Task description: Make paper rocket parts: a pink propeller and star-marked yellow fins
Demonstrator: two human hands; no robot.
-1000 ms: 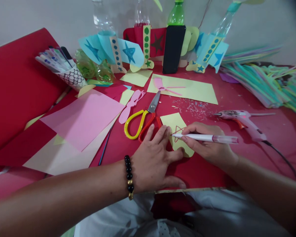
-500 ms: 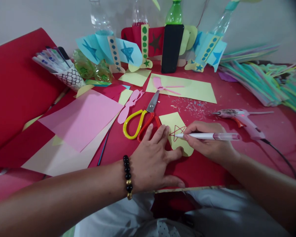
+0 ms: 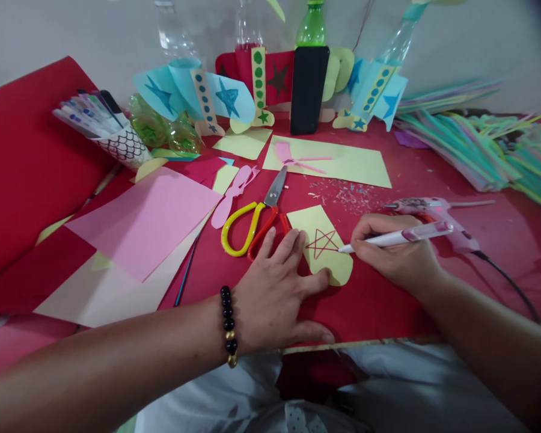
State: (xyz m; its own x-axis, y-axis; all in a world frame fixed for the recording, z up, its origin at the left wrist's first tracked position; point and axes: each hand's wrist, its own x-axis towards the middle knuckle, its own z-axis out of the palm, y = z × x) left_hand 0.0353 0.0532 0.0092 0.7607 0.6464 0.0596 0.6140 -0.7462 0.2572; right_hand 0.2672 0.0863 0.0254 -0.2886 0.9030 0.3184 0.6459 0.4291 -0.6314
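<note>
Two hands working: I've the left hand (image 3: 279, 291) splayed over the yellow paper (image 3: 321, 240), right hand (image 3: 397, 261) pinching the pen (image 3: 392, 239), scissors (image 3: 273, 193) crowding left fingertips, glue gun (image 3: 448, 215) behind the right.

The small pale-yellow paper piece (image 3: 327, 258) bore a dark-red outlined five-pointed star (image 3: 321, 242). The slim plastic marker (image 3: 394, 239) was white and pinkish. The metal scissors (image 3: 274, 193) had yellow and red handles. Black scale-like outlines patterned the white cup-shaped pen holder (image 3: 124, 144); the beaded bracelet (image 3: 228, 325) mixed black and gold.
</note>
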